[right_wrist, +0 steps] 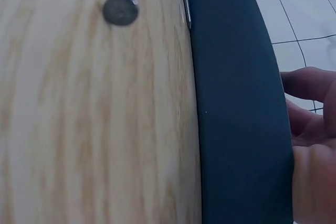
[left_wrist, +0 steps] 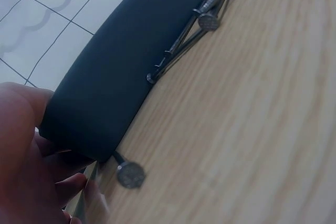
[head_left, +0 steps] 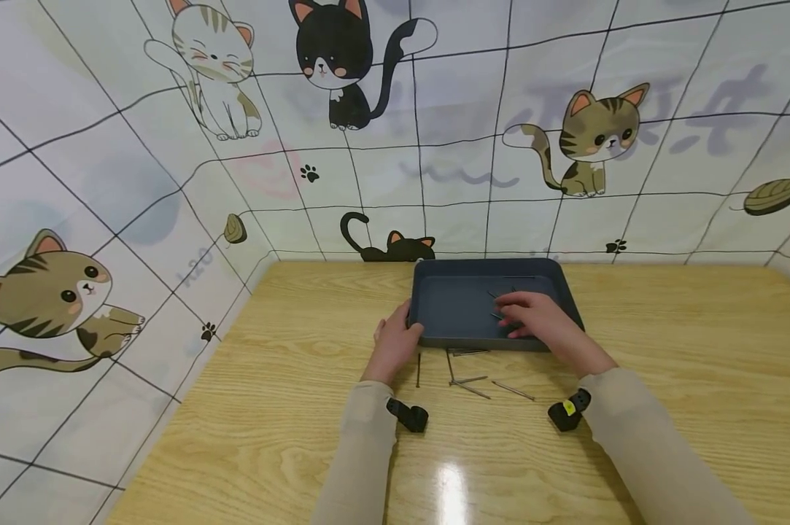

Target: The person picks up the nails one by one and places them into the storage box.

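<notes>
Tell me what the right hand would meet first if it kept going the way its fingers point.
Probably the thin metal nails lying in the dark blue plastic tray; the right hand reaches leftward over its floor, though its height above them is unclear.

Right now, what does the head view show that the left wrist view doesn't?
Only the head view shows the right hand reaching inside the tray, over a few nails lying in it, plus the cat-print backdrop and both sleeves. Only the left wrist view shows the flat nail heads up close: one nail head by the tray's corner, another against its outer wall. Both show the dark tray, the left hand gripping its corner, loose nails and the wooden table.
</notes>
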Tool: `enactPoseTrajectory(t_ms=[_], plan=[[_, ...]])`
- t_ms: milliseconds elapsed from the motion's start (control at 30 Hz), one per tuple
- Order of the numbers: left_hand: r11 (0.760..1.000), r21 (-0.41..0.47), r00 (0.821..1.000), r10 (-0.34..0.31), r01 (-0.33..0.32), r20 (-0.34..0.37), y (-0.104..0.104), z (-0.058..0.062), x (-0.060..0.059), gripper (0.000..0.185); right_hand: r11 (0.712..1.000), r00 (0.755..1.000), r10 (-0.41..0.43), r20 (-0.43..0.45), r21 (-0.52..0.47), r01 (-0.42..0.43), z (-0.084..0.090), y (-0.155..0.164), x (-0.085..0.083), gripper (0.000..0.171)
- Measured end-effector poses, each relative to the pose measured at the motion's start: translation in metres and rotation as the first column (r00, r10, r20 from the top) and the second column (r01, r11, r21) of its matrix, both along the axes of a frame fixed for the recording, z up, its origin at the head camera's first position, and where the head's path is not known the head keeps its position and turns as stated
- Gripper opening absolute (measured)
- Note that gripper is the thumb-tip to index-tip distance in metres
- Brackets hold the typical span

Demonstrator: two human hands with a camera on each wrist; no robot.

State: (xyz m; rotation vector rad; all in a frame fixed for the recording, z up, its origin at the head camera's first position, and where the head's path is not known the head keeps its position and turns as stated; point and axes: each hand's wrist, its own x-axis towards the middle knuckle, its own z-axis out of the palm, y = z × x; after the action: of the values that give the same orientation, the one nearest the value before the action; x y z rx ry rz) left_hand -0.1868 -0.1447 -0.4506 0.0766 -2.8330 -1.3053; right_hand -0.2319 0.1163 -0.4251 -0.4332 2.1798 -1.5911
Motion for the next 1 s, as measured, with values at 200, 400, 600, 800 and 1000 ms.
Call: enactPoseTrajectory(t_ms=[200, 400, 600, 800, 1000], plan=[[1.000, 0.004, 1.000, 0.003, -0.003, -0.001, -0.001, 0.000, 0.000, 0.053, 0.997, 1.000, 0.001, 0.007, 0.075, -0.001, 0.002, -0.006, -0.001, 0.043], [1.000, 0.001, 1.000, 0.005, -0.005, -0.002, -0.001, -0.001, -0.001, 0.053, 0.987, 1.000, -0.004, 0.000, 0.161, 0.004, 0.001, -0.009, -0.003, 0.043], [1.000, 0.001, 1.000, 0.001, -0.001, -0.006, 0.000, -0.001, -0.001, 0.053, 0.977, 1.000, -0.004, -0.015, 0.212, 0.007, 0.001, -0.010, -0.003, 0.043], [1.000, 0.012, 1.000, -0.011, 0.011, -0.014, 0.001, 0.001, 0.000, 0.053, 0.967, 1.000, -0.002, -0.028, 0.256, 0.009, 0.000, -0.012, -0.003, 0.044], [1.000, 0.025, 1.000, -0.006, 0.006, -0.006, 0.001, 0.002, 0.001, 0.053, 0.945, 0.997, 0.033, -0.068, 0.327, -0.009, 0.001, -0.014, -0.004, 0.046]])
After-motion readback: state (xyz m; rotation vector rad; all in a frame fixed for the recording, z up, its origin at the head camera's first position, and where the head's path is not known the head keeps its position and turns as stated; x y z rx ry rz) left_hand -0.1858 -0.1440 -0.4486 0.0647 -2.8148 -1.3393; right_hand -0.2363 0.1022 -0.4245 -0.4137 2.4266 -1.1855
